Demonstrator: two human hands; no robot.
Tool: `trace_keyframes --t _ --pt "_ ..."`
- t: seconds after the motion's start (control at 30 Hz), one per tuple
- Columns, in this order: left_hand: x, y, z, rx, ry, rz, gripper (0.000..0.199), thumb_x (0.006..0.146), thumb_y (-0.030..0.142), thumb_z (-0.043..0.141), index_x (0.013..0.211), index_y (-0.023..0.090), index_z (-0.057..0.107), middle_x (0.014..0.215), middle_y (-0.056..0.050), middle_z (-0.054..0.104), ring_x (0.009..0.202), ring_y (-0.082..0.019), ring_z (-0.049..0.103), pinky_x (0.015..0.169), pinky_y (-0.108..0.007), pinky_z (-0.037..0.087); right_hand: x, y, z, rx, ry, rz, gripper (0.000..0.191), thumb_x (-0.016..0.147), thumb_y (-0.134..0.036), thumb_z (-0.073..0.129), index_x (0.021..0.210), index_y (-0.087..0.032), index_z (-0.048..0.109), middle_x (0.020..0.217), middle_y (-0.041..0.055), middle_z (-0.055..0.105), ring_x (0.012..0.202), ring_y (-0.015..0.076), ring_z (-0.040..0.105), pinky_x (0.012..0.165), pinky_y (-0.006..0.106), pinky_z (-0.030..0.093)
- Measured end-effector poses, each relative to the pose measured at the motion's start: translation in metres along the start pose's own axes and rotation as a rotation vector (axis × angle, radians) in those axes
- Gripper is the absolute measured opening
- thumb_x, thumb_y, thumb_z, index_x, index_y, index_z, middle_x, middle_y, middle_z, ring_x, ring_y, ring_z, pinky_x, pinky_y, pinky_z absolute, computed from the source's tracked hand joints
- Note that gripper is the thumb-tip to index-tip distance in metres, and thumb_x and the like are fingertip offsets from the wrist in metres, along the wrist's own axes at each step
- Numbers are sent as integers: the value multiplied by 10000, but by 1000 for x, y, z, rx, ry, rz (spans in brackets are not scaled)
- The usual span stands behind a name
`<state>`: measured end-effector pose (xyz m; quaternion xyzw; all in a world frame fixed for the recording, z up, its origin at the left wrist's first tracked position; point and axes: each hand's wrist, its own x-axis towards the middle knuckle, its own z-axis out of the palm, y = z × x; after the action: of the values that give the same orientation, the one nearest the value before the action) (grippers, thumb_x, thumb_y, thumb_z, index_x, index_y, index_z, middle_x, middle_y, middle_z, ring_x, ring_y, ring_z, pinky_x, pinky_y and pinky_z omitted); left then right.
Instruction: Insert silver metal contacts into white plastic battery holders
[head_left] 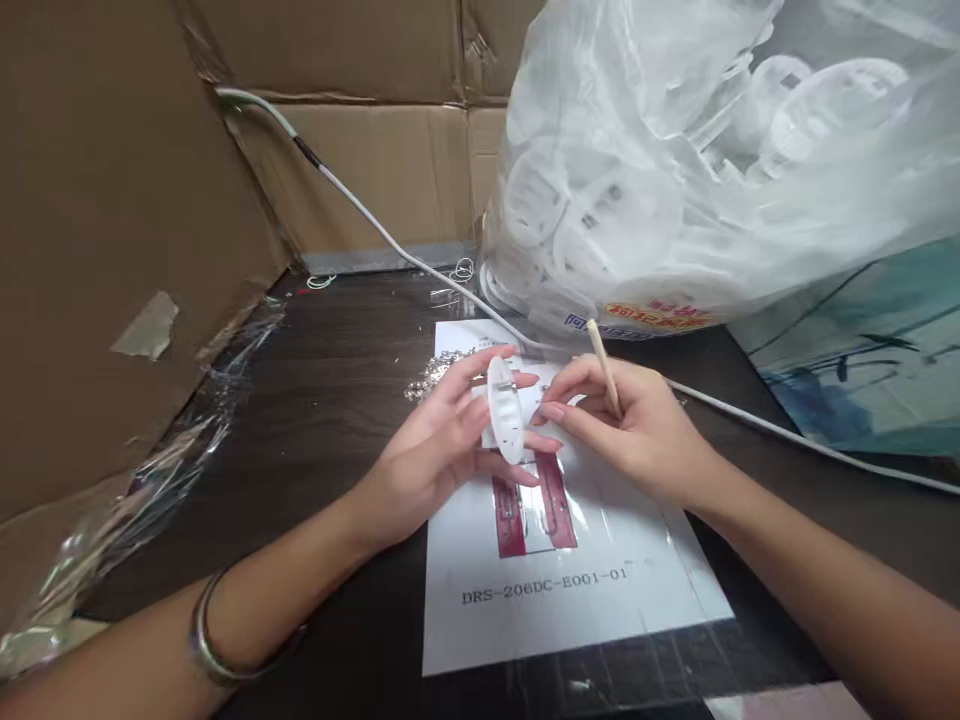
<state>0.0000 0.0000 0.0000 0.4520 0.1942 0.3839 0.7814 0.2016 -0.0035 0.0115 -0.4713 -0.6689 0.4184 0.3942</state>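
My left hand point(442, 455) is closed around a white oval plastic part point(506, 410), held on edge above a printed sheet. A small metallic spot shows near its upper end. To its right, my right hand point(630, 425) keeps a thin wooden stick point(604, 370) between its fingers, tip pointing up. Its thumb and forefinger are pinched together close to the plastic part; whether something tiny is between them I cannot make out. Behind my left fingers lies a pile of small shiny metal pieces point(439, 372), partly hidden by the hand.
The printed sheet point(457, 620) lies taped on the dark table point(322, 420). A large clear bag point(600, 120) of white plastic parts stands at the back right. A white cable point(375, 222) runs diagonally across. Cardboard walls point(112, 200) rise left and behind.
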Motion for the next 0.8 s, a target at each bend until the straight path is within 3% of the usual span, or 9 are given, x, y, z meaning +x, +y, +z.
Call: trace_keyframes --t 0.07,0.17,0.27,0.37,0.53,0.63,0.73,0.8 --pt "0 1 0 18 5 5 397 901 397 612 1275 324 501 1274 -54 542 970 -233 708 744 -281 638 -1 -3 1 77 -6 34 139 839 -207 656 960 -192 587 801 -3 694 703 133 682 559 215 471" --pt "0 3 -1 39 7 16 448 867 370 669 1281 335 500 1283 -49 526 962 -211 700 763 -283 642 -3 -6 3 163 -20 74 186 841 -197 657 1007 -193 572 762 -15 702 695 124 686 588 210 488" --pt "-1 3 0 46 4 26 492 844 334 706 1288 354 497 1334 -46 507 968 -191 694 781 -284 642 -3 -7 5 198 -19 93 63 842 -211 660 870 -167 624 816 16 717 758 135 696 673 237 522" --pt "-2 2 -1 61 4 30 497 837 320 718 1282 358 500 1399 -52 480 977 -191 699 789 -280 639 -3 -10 6 166 27 106 109 822 -232 674 752 -154 646 779 22 707 694 130 661 628 243 502" --pt "-3 -1 -4 78 -19 59 509 819 342 738 1264 361 492 1425 -57 488 994 -223 713 775 -278 638 -3 -14 6 220 52 176 160 808 -280 697 744 -144 641 793 36 688 700 132 642 594 236 481" --pt "-2 -2 -4 90 -35 85 503 821 319 739 1260 348 496 1409 -59 514 931 -182 728 787 -268 635 -3 -15 7 308 25 216 190 813 -287 704 739 -136 616 849 35 687 572 63 583 543 203 457" --pt "-1 -3 -3 100 -37 101 484 818 316 744 1237 330 502 1383 -57 543 932 -179 730 788 -262 631 -4 -13 9 366 21 227 209 816 -287 704 724 -137 590 759 -2 650 480 22 498 479 173 405" --pt "-1 -3 -1 113 -33 118 483 805 322 756 1218 314 506 1362 -56 565 984 -192 719 817 -257 621 -4 -12 9 382 7 213 217 825 -292 696 718 -141 583 734 -10 632 517 37 526 502 176 422"
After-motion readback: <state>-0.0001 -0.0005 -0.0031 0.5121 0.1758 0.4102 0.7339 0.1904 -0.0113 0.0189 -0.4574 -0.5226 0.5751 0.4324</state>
